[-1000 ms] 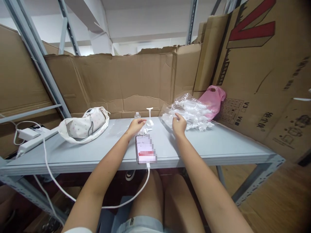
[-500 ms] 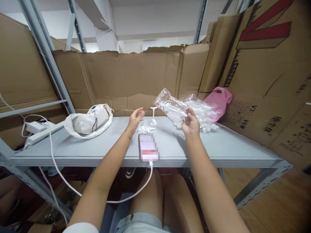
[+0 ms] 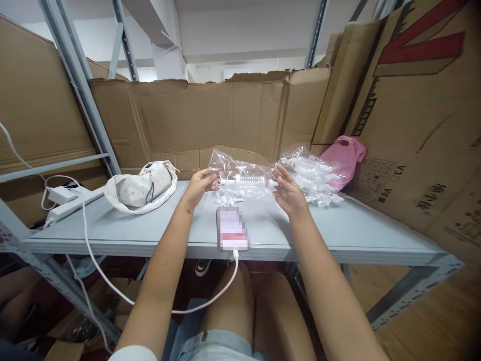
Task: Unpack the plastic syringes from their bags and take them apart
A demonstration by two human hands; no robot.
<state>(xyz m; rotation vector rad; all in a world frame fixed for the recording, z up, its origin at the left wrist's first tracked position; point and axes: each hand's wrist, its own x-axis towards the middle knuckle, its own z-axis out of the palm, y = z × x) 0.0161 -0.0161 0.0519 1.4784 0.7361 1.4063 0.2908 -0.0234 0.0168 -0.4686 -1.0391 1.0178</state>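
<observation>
Between my two hands a clear plastic bag [image 3: 225, 163] is stretched sideways above the table. Inside it lies a see-through ribbed tube [image 3: 252, 181] with white ends. My left hand [image 3: 197, 188] pinches the bag's left end, fingers closed on the film. At the other end, my right hand [image 3: 291, 194] grips the bag with thumb and fingers. Small white plastic parts [image 3: 227, 201] lie on the table just below the bag. Right behind my right hand is a pile of similar bagged white pieces [image 3: 319, 173].
A phone [image 3: 233, 228] with a white charging cable [image 3: 225, 296] lies at the table's front edge. To the left are a white cloth pouch [image 3: 145, 188] and a power strip [image 3: 73, 206]. A pink bag [image 3: 345, 155] leans at the right, and cardboard [image 3: 210, 115] walls the back.
The bag has moved left and down to lie level between my hands. My left hand, empty before, has taken hold of its left end. The white stand-like piece is now hidden.
</observation>
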